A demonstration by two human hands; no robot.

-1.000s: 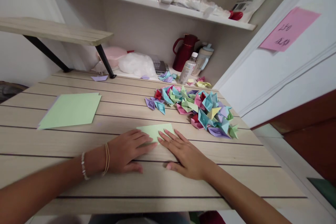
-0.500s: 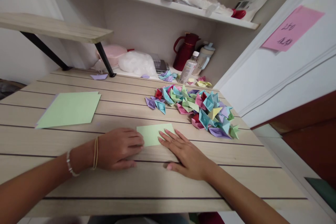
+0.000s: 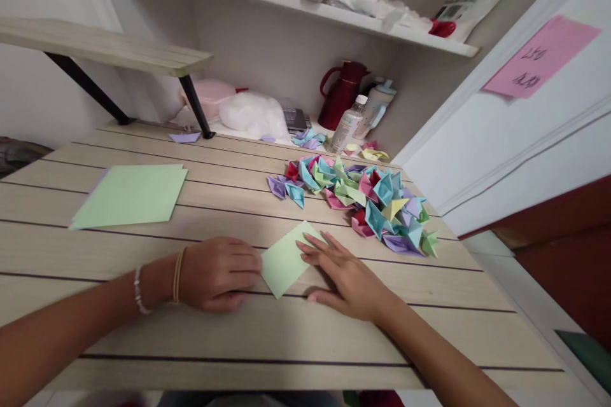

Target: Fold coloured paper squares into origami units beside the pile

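A folded piece of light green paper (image 3: 285, 264) lies turned at a slant on the wooden table, between my two hands. At its left corner, my left hand (image 3: 223, 273) is closed, the curled fingers against the paper's edge; the fingertips are partly hidden. My right hand (image 3: 341, 276) rests with stretched, parted fingers over the paper's right part, its thumb on the table. Beyond it, a heap of small folded paper boats (image 3: 363, 194) in blue, green, pink, purple, red and yellow spreads across the table's right side.
A stack of green sheets (image 3: 133, 196) lies at the left. Behind are a raised wooden shelf (image 3: 109, 48) on black legs, a plastic bottle (image 3: 348, 124), a dark red jug (image 3: 342, 95) and a white plastic bag (image 3: 255, 114). A pink note (image 3: 541, 57) is stuck at right.
The green paper has turned from lying nearly level to a slant, one corner now pointing towards me. Both hands stay close to it; the right fingers have shifted slightly.
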